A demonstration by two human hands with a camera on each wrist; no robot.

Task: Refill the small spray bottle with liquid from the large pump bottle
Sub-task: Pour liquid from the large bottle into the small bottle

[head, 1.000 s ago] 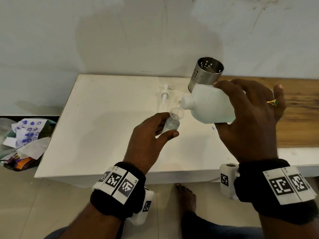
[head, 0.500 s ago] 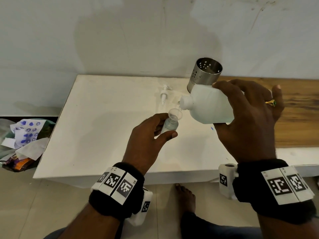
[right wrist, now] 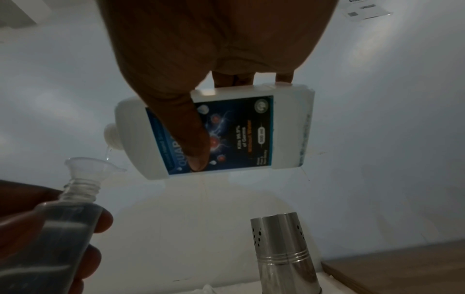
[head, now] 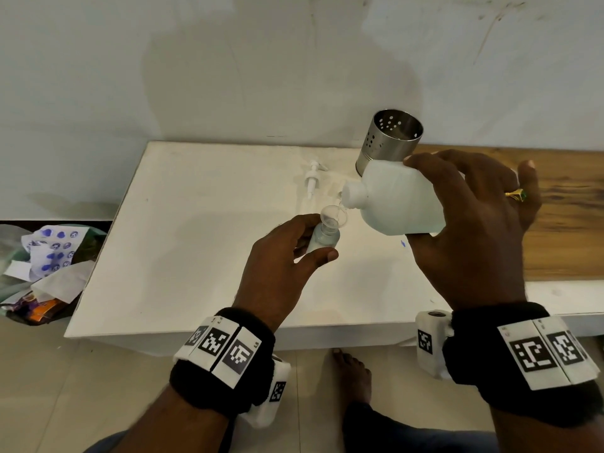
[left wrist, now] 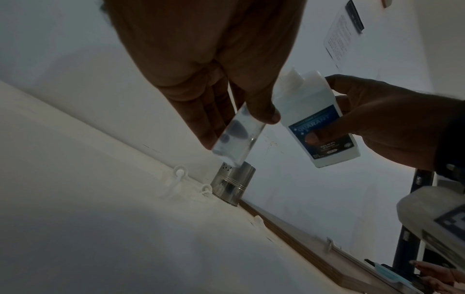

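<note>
My left hand [head: 294, 253] holds the small clear spray bottle [head: 322, 240] above the white table [head: 183, 250], thumb and fingers round its body. A clear funnel [head: 333, 215] sits in its neck. My right hand [head: 470, 223] grips the large white bottle [head: 395, 201], tipped on its side with its open neck just over the funnel. In the right wrist view a thin stream runs from the large bottle [right wrist: 216, 131] to the funnel [right wrist: 93, 165], and the small bottle [right wrist: 60, 234] holds liquid. The left wrist view shows the small bottle [left wrist: 236, 137] and large bottle [left wrist: 317, 119] from below.
A white pump head [head: 313, 178] lies on the table behind the bottles. A perforated steel cup [head: 389, 142] stands at the back by the wall. A wooden surface [head: 568, 214] adjoins on the right. A bin with paper scraps [head: 42, 273] sits on the floor left.
Both hands have held nearly still. The large bottle's neck has stayed over the funnel, shifting only slightly.
</note>
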